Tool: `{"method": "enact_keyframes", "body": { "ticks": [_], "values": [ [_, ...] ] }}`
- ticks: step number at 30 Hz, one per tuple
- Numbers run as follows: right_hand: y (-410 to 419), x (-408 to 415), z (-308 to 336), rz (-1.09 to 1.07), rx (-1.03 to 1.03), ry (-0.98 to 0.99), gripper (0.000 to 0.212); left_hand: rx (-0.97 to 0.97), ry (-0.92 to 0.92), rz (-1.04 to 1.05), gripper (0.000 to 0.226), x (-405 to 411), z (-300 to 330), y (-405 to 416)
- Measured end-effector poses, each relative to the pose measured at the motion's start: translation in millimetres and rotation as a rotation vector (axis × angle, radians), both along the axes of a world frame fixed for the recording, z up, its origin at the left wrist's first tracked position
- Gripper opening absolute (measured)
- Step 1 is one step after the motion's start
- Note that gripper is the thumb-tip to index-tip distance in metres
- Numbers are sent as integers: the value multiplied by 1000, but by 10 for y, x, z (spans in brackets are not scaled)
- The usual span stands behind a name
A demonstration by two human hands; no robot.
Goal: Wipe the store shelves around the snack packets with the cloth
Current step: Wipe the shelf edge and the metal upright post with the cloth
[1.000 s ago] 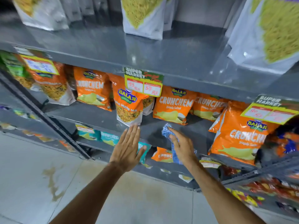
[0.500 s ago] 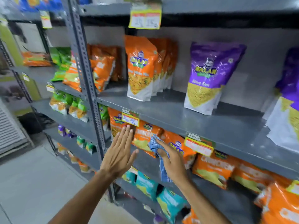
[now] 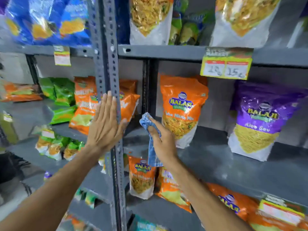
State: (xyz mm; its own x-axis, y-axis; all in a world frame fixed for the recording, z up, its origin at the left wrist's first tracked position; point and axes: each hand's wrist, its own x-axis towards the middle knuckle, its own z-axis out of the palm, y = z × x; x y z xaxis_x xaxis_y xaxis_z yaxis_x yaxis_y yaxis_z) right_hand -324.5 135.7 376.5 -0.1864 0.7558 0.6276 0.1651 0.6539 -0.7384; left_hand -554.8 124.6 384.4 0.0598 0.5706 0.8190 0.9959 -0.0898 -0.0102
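My right hand (image 3: pixel 162 140) grips a bunched blue cloth (image 3: pixel 146 124) at the left end of the grey middle shelf (image 3: pixel 216 164), just left of an orange snack packet (image 3: pixel 182 110); a tail of the cloth hangs below the hand. A purple snack packet (image 3: pixel 260 120) stands farther right on the same shelf. My left hand (image 3: pixel 105 125) is flat, fingers together, against the grey perforated upright post (image 3: pixel 106 64).
Orange and green packets (image 3: pixel 65 100) fill the left bay behind the post. More orange packets (image 3: pixel 142 177) sit on the shelf below. A yellow price tag (image 3: pixel 225 65) hangs from the upper shelf edge, which carries clear and blue packets (image 3: pixel 46 20).
The view has swung upward from the lower shelves. Both hands rose: the left now rests on the upright post, the right carried the cloth up to the middle shelf.
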Motion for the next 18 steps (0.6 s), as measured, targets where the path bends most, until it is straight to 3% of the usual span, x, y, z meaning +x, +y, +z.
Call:
{"method": "enact_keyframes", "body": {
  "ticks": [5, 9, 13, 18],
  "values": [
    [624, -610, 163, -247, -27, -48, 35, 149, 8, -90, 74, -222, 200, 441],
    [1269, -838, 78, -437, -111, -175, 50, 197, -36, -155, 73, -250, 189, 699],
    [1749, -961, 84, -471, -286, -240, 30, 286, -44, -222, 71, -289, 121, 847],
    [2490, -1079, -11, -641, -388, -366, 33, 357, -55, -284, 70, -295, 75, 950]
  ]
}}
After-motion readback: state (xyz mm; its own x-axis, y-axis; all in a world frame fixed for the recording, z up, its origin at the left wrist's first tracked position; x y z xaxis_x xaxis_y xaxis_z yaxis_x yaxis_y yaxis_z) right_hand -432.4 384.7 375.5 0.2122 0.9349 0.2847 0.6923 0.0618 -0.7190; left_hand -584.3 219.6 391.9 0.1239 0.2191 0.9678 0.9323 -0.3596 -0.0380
